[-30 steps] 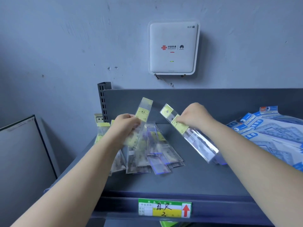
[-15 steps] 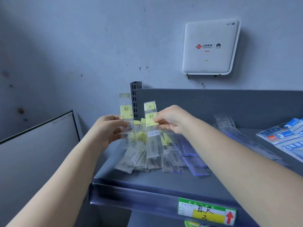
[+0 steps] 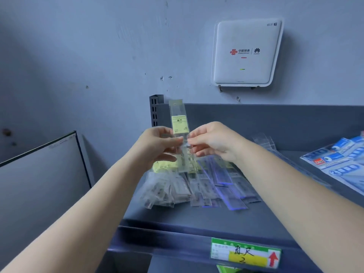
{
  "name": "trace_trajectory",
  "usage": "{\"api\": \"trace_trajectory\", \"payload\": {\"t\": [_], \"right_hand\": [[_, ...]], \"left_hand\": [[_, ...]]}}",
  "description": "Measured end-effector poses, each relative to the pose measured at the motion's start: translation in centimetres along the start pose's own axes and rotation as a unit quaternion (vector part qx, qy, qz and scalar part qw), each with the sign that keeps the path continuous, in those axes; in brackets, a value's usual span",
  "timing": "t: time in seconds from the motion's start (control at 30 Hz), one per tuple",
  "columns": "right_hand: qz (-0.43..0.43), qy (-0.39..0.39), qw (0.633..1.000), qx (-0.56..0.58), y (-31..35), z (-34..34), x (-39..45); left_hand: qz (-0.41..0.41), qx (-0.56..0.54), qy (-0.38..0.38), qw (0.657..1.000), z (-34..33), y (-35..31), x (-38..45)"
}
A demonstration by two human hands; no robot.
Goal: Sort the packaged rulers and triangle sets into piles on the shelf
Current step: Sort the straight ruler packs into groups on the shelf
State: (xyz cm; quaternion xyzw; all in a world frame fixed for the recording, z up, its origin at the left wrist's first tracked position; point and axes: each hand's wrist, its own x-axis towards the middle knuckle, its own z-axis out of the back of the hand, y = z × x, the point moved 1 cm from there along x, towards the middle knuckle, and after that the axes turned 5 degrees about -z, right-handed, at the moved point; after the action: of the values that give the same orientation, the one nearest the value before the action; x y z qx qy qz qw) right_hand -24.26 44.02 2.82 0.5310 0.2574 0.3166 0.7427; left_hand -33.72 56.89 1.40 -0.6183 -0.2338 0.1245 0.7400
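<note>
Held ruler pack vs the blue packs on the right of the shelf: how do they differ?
The held ruler pack is narrow, clear, with a yellow label; the blue packs are wide and printed blue and white. The ruler pack stands upright, pinched by the left hand and right hand; the blue packs lie flat, untouched. Both are plastic-wrapped.

Bare shelf (image 3: 197, 217) front; ruler pile (image 3: 197, 190) blocks behind

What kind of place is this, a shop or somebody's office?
Most likely a stationery shop or its stockroom. A grey metal shelf carries a handwritten price label on its front edge, many identical packaged rulers lie piled on it, and blue triangle set packs sit to the right.
</note>
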Motion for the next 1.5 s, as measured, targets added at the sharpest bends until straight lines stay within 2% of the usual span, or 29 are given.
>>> {"api": "trace_trajectory", "payload": {"t": [0.1,0.17,0.23,0.3,0.33,0.37,0.43,0.53,0.63,0.7,0.77,0.83,0.9,0.97,1.07,1.13,1.2,1.33,1.43,1.5], "right_hand": [[-0.034,-0.054,0.998,-0.002,-1.6,3.6,-1.1],[-0.057,-0.103,0.993,-0.006,-2.8,6.8,-2.1],[-0.078,-0.148,0.986,-0.008,-4.0,10.1,-3.3],[-0.098,-0.183,0.978,-0.024,-4.9,13.0,-4.3],[-0.106,-0.198,0.974,-0.033,-5.4,14.2,-4.7],[-0.113,-0.207,0.971,-0.038,-5.7,15.2,-5.1],[-0.129,-0.218,0.966,-0.06,-6.6,16.6,-5.6],[-0.189,-0.226,0.941,-0.164,-7.9,17.8,-5.6],[-0.247,-0.251,0.871,-0.342,-8.0,17.9,-5.3],[-0.22,-0.269,0.834,-0.429,-7.2,17.1,-5.3],[-0.154,-0.267,0.847,-0.433,-6.1,15.7,-5.1],[-0.098,-0.23,0.88,-0.404,-5.2,13.7,-4.7],[-0.081,-0.164,0.916,-0.357,-4.5,11.4,-4.0],[-0.092,-0.102,0.94,-0.313,-4.3,9.2,-2.8],[-0.125,-0.062,0.925,-0.354,-4.5,6.2,-1.2],[-0.133,-0.068,0.893,-0.424,-4.6,5.0,-1.0],[-0.143,-0.079,0.887,-0.432,-5.0,5.0,-0.8],[-0.17,-0.08,0.951,-0.244,-6.0,6.5,-0.5],[-0.175,-0.08,0.97,-0.151,-6.7,7.0,-0.6],[-0.172,-0.072,0.974,-0.125,-7.2,7.4,-0.5]], "left_hand": [[-0.009,0.07,0.013,0.997,-3.0,-0.1,0.6],[-0.026,0.199,0.002,0.98,-3.9,0.2,1.1],[-0.051,0.39,0.014,0.919,-4.0,0.9,1.6],[-0.018,0.547,0.06,0.835,-3.7,1.7,1.6],[0.001,0.594,0.075,0.801,-3.5,2.0,1.5],[0.016,0.615,0.083,0.784,-3.3,2.3,1.4],[0.03,0.61,0.096,0.786,-3.0,2.4,1.4],[0.031,0.594,0.106,0.796,-2.6,2.2,1.5],[0.032,0.574,0.092,0.813,-2.5,2.2,1.5],[0.028,0.563,0.08,0.822,-2.6,2.2,1.3],[0.008,0.542,0.05,0.839,-2.9,1.8,1.1],[-0.022,0.506,0.021,0.862,-3.3,1.4,1.0],[-0.025,0.471,0.025,0.881,-4.2,1.3,1.0],[-0.008,0.476,0.059,0.878,-5.5,1.5,0.8],[0.007,0.527,0.112,0.843,-7.2,2.0,0.8],[0.008,0.532,0.116,0.839,-7.6,2.1,0.8],[0.01,0.52,0.112,0.847,-7.7,2.1,1.0],[0.025,0.44,0.108,0.891,-7.8,2.1,1.6],[0.033,0.373,0.095,0.922,-7.6,2.4,1.6],[0.026,0.377,0.096,0.921,-7.6,2.7,1.6]]}}
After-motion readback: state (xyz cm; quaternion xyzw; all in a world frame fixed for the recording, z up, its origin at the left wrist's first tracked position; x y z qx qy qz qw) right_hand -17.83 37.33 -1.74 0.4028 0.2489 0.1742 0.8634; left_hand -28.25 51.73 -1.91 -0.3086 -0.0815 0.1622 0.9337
